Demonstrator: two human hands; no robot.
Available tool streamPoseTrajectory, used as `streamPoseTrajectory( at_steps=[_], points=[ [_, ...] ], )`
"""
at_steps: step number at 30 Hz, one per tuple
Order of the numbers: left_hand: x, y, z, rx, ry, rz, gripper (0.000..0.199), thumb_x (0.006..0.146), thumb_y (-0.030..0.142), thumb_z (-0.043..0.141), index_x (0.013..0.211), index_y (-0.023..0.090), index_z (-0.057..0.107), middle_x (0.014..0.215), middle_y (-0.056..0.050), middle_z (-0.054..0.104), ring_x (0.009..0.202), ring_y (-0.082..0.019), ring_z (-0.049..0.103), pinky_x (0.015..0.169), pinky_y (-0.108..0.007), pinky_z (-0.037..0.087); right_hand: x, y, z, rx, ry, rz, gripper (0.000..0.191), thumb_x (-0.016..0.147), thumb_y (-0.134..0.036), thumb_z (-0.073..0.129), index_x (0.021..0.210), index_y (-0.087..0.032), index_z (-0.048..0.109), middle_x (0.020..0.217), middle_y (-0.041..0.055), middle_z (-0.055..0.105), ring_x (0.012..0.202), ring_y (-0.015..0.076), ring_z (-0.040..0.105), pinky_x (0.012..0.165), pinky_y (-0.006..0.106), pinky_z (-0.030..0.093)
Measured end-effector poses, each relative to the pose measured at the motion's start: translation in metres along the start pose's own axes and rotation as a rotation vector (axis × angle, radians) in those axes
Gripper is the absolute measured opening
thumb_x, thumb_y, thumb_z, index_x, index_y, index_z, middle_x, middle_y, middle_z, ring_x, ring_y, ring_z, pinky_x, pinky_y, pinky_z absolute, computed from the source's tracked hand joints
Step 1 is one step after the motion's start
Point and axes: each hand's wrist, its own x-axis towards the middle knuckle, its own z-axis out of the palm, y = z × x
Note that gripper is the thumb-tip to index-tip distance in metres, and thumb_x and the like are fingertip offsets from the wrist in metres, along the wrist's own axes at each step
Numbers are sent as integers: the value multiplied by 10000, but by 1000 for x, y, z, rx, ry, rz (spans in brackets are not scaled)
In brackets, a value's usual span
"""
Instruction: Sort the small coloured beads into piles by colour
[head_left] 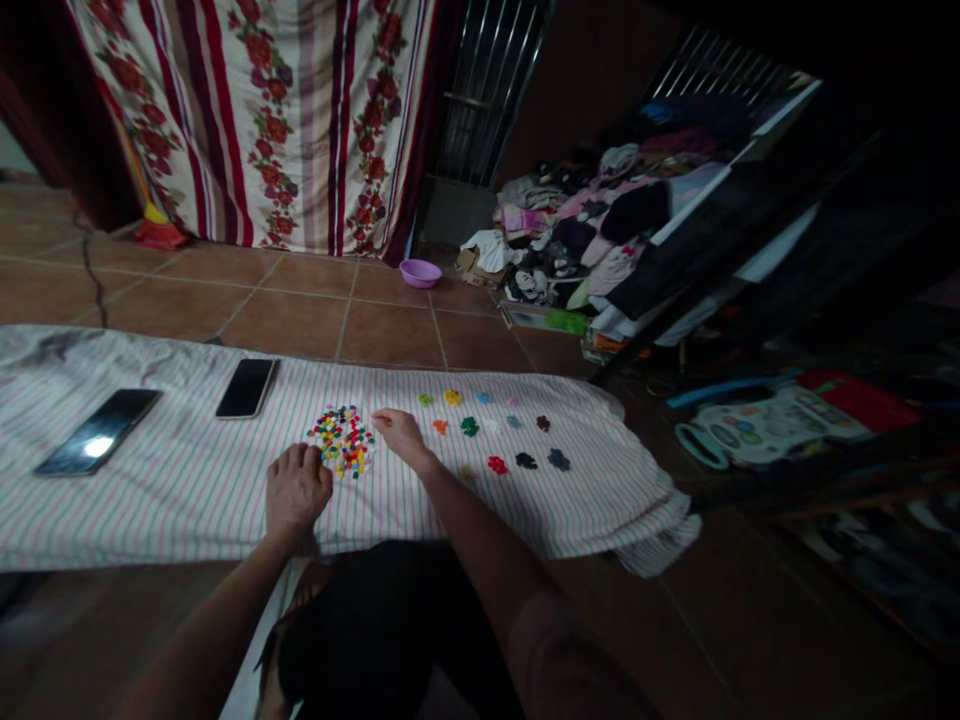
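Note:
A mixed pile of small colourful pieces point(346, 450), perhaps beads, lies on a striped cloth. My left hand point(298, 488) rests palm down on the cloth at the pile's lower left edge, its fingers loosely bent and slightly apart. At the pile's right edge is my right hand point(400, 434), thumb and fingers pinched together; anything between the fingertips is too small to see. To its right lie small heaps sorted by colour, among them yellow pieces point(451, 397), dark green pieces point(469, 427), orange pieces point(440, 427), red pieces point(497, 465) and black pieces point(526, 461).
Two phones, a larger phone point(97, 435) and a smaller phone point(247, 388), lie left of the pile on the cloth-covered table point(187, 500). Beyond are a floral curtain point(300, 120), a purple basin point(420, 273) on the tiled floor and heaped clothes point(577, 220).

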Motion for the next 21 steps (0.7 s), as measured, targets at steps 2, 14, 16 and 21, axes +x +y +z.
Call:
streamPoseTrajectory(
  at_steps=[2, 14, 16, 21],
  points=[
    [0, 1, 0, -3, 0, 1, 226, 861, 238, 415, 987, 160, 585, 1046, -112, 604, 965, -258, 538, 813, -381, 372, 0, 13, -8, 52, 40, -8, 234, 904, -250, 522, 1035, -216, 713, 1041, 23, 735, 952, 136, 666, 835, 206, 474],
    [0, 1, -2, -43, -25, -5, 291, 850, 267, 396, 1037, 166, 596, 1124, -126, 608, 986, -266, 553, 824, -402, 398, -9, 110, -101, 107, 420, 195, 283, 840, -219, 476, 1016, -204, 698, 1020, 39, 729, 930, 142, 678, 850, 252, 504],
    [0, 2, -2, -28, -27, -2, 306, 858, 271, 386, 1052, 160, 594, 1139, -128, 611, 992, -267, 562, 831, -402, 404, -11, 130, -124, 69, 481, 261, 302, 826, -219, 465, 1018, -182, 696, 971, 57, 733, 896, 151, 682, 823, 244, 505],
    [1, 2, 1, 2, -34, -2, 304, 868, 276, 368, 1039, 169, 596, 1141, -117, 626, 995, -262, 581, 836, -391, 413, -15, 178, -171, -59, 564, 418, 292, 789, -215, 493, 987, -172, 703, 950, 80, 735, 896, 172, 679, 805, 242, 498]
  ],
)
